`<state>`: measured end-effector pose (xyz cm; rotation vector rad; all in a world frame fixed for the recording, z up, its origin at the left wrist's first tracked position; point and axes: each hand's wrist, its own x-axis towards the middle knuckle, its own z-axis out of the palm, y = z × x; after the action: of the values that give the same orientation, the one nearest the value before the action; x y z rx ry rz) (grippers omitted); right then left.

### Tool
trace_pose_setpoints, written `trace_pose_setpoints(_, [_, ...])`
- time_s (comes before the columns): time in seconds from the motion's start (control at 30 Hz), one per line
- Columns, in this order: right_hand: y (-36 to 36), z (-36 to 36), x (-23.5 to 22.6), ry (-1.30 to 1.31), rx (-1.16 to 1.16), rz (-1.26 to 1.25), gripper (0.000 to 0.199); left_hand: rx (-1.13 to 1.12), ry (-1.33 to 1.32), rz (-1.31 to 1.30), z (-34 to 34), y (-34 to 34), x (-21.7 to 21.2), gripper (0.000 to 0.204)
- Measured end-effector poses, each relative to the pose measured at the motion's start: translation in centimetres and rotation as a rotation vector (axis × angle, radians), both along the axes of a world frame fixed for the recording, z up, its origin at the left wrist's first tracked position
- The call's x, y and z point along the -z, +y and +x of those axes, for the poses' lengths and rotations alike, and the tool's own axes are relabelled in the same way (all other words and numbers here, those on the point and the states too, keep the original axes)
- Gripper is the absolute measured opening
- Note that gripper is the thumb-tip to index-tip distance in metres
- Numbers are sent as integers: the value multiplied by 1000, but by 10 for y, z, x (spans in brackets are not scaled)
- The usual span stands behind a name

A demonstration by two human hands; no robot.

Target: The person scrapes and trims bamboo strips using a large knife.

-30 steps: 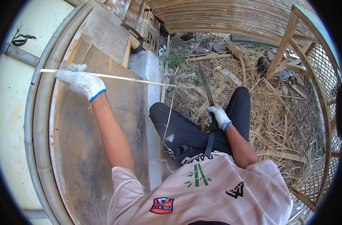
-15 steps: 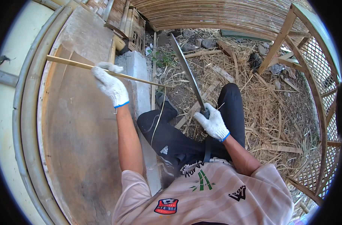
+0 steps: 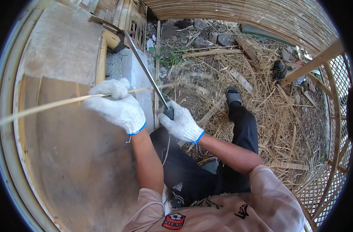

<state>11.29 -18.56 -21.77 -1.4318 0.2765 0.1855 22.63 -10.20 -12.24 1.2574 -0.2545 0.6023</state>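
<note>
A long, pale bamboo strip [image 3: 48, 106] runs crosswise through my gloved left hand [image 3: 120, 106], which is closed around it. The strip's outer end reaches past the board on the left, and its right part is smeared by motion. My gloved right hand [image 3: 182, 124] grips the dark handle of a machete [image 3: 145, 69]. The long, narrow blade points up and to the left, crossing the strip just right of my left hand. Whether blade and strip touch, I cannot tell. A thin, pale fibre [image 3: 166, 150] hangs down below my right hand.
A brown wooden board [image 3: 79, 154] lies at my left, bordered by bamboo poles [image 3: 8, 96]. Beside it runs a concrete ledge [image 3: 139, 69]. Shavings and loose strips [image 3: 269, 120] litter the ground to the right. A wooden lattice frame [image 3: 335, 116] stands at the far right.
My right hand has brought the machete leftward, close to my left hand. The strip has shifted left, and its right end now blurs. My right leg has stretched forward.
</note>
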Motion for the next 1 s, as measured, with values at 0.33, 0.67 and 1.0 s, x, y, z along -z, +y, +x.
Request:
trace_pose_setpoints(0.33, [-69,74,93,-139,45,-407,43,148,45,-4,62,-17,76,71])
trace_pose_setpoints(0.67, [-70,58,74,-123,-186,-353,27,-152,-90,301,74,5,116,66])
trace_pose_setpoints(1.0, [-67,67,92,-199,-247,-279,24,-408,-106,485,69,3,127,60])
